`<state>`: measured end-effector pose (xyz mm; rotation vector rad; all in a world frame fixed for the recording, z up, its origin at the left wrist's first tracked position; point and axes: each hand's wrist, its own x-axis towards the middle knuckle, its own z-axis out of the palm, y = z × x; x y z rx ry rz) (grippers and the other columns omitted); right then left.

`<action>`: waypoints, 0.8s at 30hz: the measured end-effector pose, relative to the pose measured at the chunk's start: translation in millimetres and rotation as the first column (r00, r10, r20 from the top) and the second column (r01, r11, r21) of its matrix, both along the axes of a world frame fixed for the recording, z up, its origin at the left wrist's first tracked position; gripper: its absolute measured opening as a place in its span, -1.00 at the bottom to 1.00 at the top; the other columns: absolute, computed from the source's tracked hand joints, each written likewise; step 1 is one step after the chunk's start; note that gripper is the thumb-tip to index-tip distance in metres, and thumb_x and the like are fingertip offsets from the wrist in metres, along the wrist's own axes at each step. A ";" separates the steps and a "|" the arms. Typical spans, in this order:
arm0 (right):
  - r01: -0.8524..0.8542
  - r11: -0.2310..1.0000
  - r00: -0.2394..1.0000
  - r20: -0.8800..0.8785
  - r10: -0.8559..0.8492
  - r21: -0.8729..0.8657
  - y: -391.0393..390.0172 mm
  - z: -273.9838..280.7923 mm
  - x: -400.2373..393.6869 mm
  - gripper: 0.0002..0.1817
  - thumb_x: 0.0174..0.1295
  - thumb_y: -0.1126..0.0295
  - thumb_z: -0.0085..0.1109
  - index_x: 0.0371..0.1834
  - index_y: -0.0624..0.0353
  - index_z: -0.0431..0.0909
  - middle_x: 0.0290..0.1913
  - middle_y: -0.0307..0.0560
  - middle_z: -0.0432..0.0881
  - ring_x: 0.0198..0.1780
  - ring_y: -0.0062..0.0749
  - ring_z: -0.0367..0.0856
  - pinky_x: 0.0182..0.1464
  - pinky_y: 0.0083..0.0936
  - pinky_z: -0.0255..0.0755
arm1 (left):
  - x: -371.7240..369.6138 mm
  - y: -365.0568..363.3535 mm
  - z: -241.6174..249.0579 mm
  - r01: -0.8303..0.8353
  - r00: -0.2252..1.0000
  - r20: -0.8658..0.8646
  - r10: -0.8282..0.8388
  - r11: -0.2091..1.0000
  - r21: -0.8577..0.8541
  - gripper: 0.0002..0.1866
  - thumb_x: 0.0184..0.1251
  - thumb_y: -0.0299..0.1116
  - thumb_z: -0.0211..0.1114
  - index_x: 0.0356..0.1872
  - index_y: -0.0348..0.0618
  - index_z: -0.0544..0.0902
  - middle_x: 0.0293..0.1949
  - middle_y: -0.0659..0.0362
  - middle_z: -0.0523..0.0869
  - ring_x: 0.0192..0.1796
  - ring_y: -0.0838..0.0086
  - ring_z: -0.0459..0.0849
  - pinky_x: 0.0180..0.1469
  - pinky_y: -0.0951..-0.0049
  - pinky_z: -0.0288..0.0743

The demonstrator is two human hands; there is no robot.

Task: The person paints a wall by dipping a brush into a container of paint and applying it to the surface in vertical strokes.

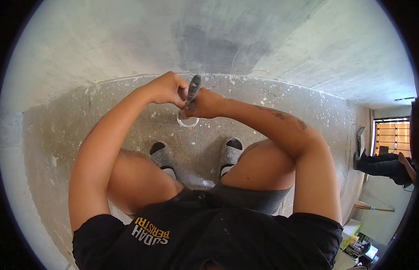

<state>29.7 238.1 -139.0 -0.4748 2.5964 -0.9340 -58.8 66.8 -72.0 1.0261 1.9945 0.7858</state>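
The left hand (170, 90) curls inward; whether it grips anything, I cannot tell. A white-rimmed tub (188, 125) shows just footward, then a dark tool handle (194, 85) – pointing wallward – clasped in the right hand (206, 103).

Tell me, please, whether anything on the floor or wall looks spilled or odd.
Pale specks are scattered over the grey floor, resembling dried paint or plaster. On the wall ahead, a dark grey patch stands out against the paler surface; whether it is damage, I cannot tell.
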 end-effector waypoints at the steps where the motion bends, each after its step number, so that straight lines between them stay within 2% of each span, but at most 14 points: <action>1: -0.003 0.999 1.000 0.012 0.003 -0.034 -0.4 2.6 0.7 -0.47 0.05 -0.07 0.29 -0.21 0.22 0.66 -0.26 0.24 0.68 -0.16 0.11 0.66 -0.07 -0.17 0.53 | -1.2 -0.4 -2.4 0.010 1.000 -0.003 -0.010 1.000 0.009 -0.73 -0.25 -0.42 0.55 -0.43 -0.23 0.71 -0.48 0.18 0.74 -0.43 0.53 0.65 -0.30 0.46 0.51; 4: -0.027 0.999 1.000 -0.010 0.026 -0.036 -3.2 -5.4 -4.3 -0.48 0.03 -0.05 0.29 -0.24 0.25 0.67 -0.25 0.28 0.67 -0.15 0.13 0.66 -0.07 -0.16 0.53 | -7.4 -3.3 -7.7 0.000 0.991 0.134 -0.002 1.000 0.013 -0.68 -0.25 -0.38 0.58 -0.39 -0.24 0.71 -0.44 0.18 0.75 -0.40 0.51 0.67 -0.27 0.45 0.54; 6: -0.001 0.991 0.999 0.039 -0.005 0.137 -2.7 -5.1 -3.7 -0.57 0.04 0.05 0.33 -0.25 0.23 0.65 -0.34 0.25 0.66 -0.22 0.13 0.65 -0.10 -0.19 0.53 | -11.4 -6.7 -1.9 0.074 0.993 -0.083 -0.086 0.987 -0.143 -0.57 -0.26 -0.33 0.62 -0.27 -0.23 0.70 -0.36 0.15 0.77 -0.30 0.44 0.70 -0.18 0.43 0.56; 8: -0.007 0.989 0.998 0.056 -0.002 0.150 2.0 8.4 -5.6 -0.55 0.05 0.05 0.31 -0.24 0.27 0.66 -0.32 0.28 0.66 -0.20 0.13 0.66 -0.09 -0.18 0.53 | -24.8 -21.5 -20.9 0.086 0.985 -0.127 -0.116 0.972 -0.218 -0.49 -0.27 -0.28 0.64 -0.18 -0.21 0.69 -0.29 0.12 0.77 -0.23 0.39 0.71 -0.12 0.39 0.56; 10: -0.044 0.999 0.998 -0.050 0.044 0.004 11.5 4.9 -15.1 -0.54 0.05 0.07 0.31 -0.24 0.32 0.65 -0.29 0.28 0.67 -0.18 0.13 0.66 -0.08 -0.21 0.53 | -39.2 -36.1 -35.0 0.037 0.984 -0.149 -0.098 0.929 -0.369 -0.37 -0.26 -0.16 0.65 -0.07 -0.18 0.66 -0.18 0.06 0.75 -0.11 0.29 0.71 -0.03 0.32 0.55; 11: 0.009 0.996 0.994 -0.111 -0.019 -0.091 17.5 17.0 -17.1 -0.57 0.04 0.12 0.33 -0.27 0.34 0.66 -0.30 0.25 0.69 -0.28 0.02 0.70 -0.16 -0.27 0.56 | -44.5 -44.4 -39.7 -0.005 0.988 -0.138 -0.063 0.897 -0.441 -0.34 -0.24 -0.09 0.64 -0.04 -0.18 0.65 -0.14 0.03 0.74 -0.07 0.24 0.70 0.02 0.28 0.54; 12: 0.018 0.997 0.992 -0.127 -0.028 -0.074 25.0 37.7 -19.6 -0.57 0.04 0.12 0.33 -0.27 0.34 0.66 -0.30 0.25 0.69 -0.28 0.02 0.70 -0.16 -0.27 0.56 | -52.2 -54.2 -49.2 -0.007 0.981 -0.170 -0.090 0.867 -0.498 -0.31 -0.21 0.00 0.60 -0.02 -0.17 0.65 -0.10 0.01 0.73 -0.02 0.21 0.68 0.05 0.26 0.52; 14: 0.251 0.962 0.968 0.062 -0.245 -0.111 45.1 83.8 -24.3 -0.64 0.06 0.25 0.34 -0.19 0.31 0.64 -0.35 0.17 0.70 -0.40 -0.21 0.73 -0.31 -0.38 0.59 | -69.0 -77.7 -72.1 -0.015 0.955 -0.254 -0.150 0.835 -0.550 -0.28 -0.15 0.11 0.55 0.02 -0.17 0.63 -0.05 -0.01 0.71 -0.01 0.18 0.68 0.07 0.25 0.51; 15: 0.258 0.961 0.966 0.038 -0.255 -0.097 59.4 92.4 -26.6 -0.64 0.06 0.25 0.34 -0.19 0.31 0.64 -0.35 0.17 0.70 -0.40 -0.21 0.73 -0.31 -0.38 0.59 | -74.7 -91.1 -83.8 -0.017 0.936 -0.302 -0.180 0.836 -0.548 -0.28 -0.11 0.13 0.52 0.03 -0.17 0.62 -0.04 0.00 0.71 -0.05 0.18 0.69 0.06 0.25 0.51; 17: 0.485 0.738 0.854 0.069 -0.516 -0.469 94.2 100.9 -27.2 -0.65 0.05 0.32 0.33 -0.16 0.34 0.60 -0.38 0.06 0.70 -0.40 -0.31 0.73 -0.36 -0.40 0.60 | -80.8 -106.9 -95.6 -0.042 0.917 -0.354 -0.186 0.835 -0.549 -0.27 -0.09 0.14 0.51 0.05 -0.17 0.62 -0.02 -0.02 0.70 -0.04 0.18 0.69 0.08 0.25 0.50; 18: 0.511 0.663 0.830 0.114 -0.545 -0.547 113.7 106.0 -27.4 -0.63 0.07 0.38 0.31 -0.08 0.35 0.55 -0.35 0.05 0.69 -0.40 -0.32 0.72 -0.40 -0.43 0.61 | -76.5 -101.1 -81.1 -0.045 0.907 -0.375 -0.191 0.841 -0.539 -0.27 -0.09 0.14 0.51 0.05 -0.17 0.62 -0.02 -0.02 0.70 -0.04 0.18 0.69 0.08 0.25 0.50; 20: 0.569 0.481 0.754 0.189 -0.629 -0.668 156.1 95.9 -21.8 -0.60 0.10 0.44 0.27 0.01 0.36 0.49 -0.30 0.06 0.65 -0.38 -0.28 0.71 -0.45 -0.45 0.64 | -60.3 -87.5 -41.6 -0.083 0.994 -0.105 0.020 0.770 -0.633 -0.26 -0.05 0.16 0.48 0.09 -0.15 0.61 -0.03 0.00 0.71 -0.07 0.21 0.69 0.06 0.25 0.51; 23: 0.651 0.143 0.551 0.334 -0.765 -0.746 214.9 59.7 2.1 -0.61 0.14 0.44 0.17 0.04 0.34 0.45 -0.23 0.09 0.58 -0.33 -0.19 0.69 -0.43 -0.39 0.68 | -64.5 -80.9 -46.3 -0.066 0.998 -0.023 0.065 0.786 -0.614 -0.21 -0.08 0.24 0.46 0.09 -0.14 0.62 0.10 -0.06 0.63 0.19 0.14 0.56 0.23 0.21 0.40; 24: 0.663 0.043 0.476 0.377 -0.795 -0.747 223.2 59.9 16.9 -0.65 0.15 0.44 0.13 0.00 0.31 0.44 -0.23 0.08 0.57 -0.35 -0.19 0.69 -0.40 -0.42 0.68 | -63.4 -77.9 -48.0 -0.069 0.998 -0.033 0.062 0.794 -0.604 -0.21 -0.08 0.24 0.46 0.09 -0.14 0.62 0.10 -0.06 0.63 0.19 0.14 0.56 0.23 0.21 0.40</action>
